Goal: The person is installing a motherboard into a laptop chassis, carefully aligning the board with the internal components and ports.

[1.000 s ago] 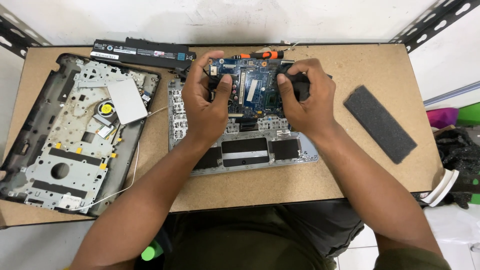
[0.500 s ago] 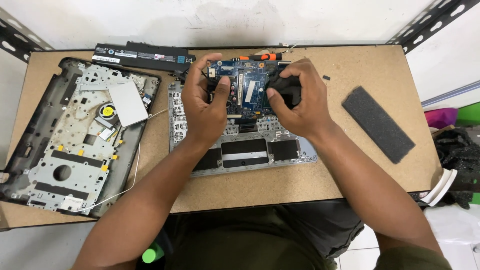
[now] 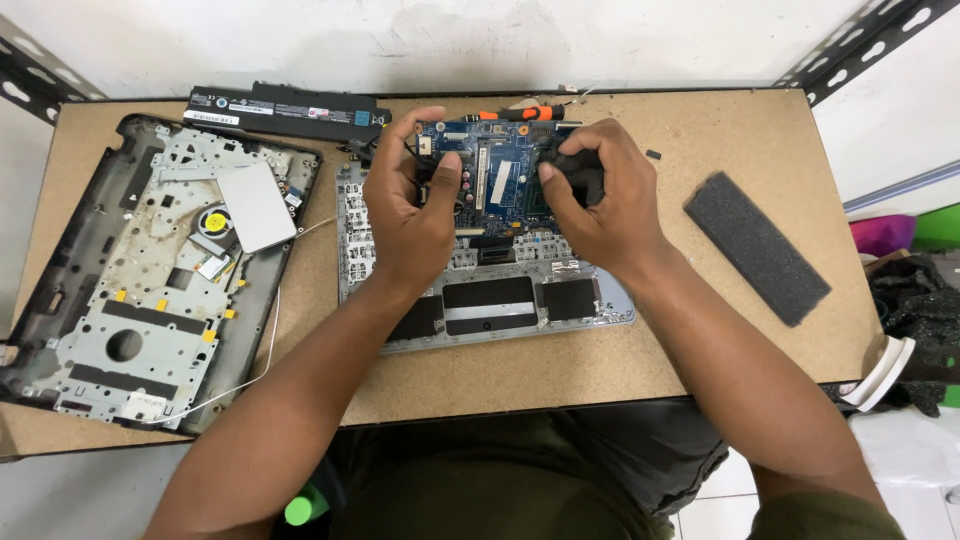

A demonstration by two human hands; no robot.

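On the brown worktable (image 3: 720,130), a blue circuit board (image 3: 500,185) lies on the upper half of an open laptop base (image 3: 500,300). The left hand (image 3: 410,215) pinches the board's left edge with curled fingers; the right hand (image 3: 600,205) closes around a black part (image 3: 578,172) at its right end.

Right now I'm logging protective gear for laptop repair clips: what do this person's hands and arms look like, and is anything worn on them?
The left hand and right hand are both bare: no gloves, rings, watch or wrist strap show. Both forearms are uncovered up to the bottom edge of the picture, with no sleeve in view. Fingernails are short. No marks or tattoos are visible.
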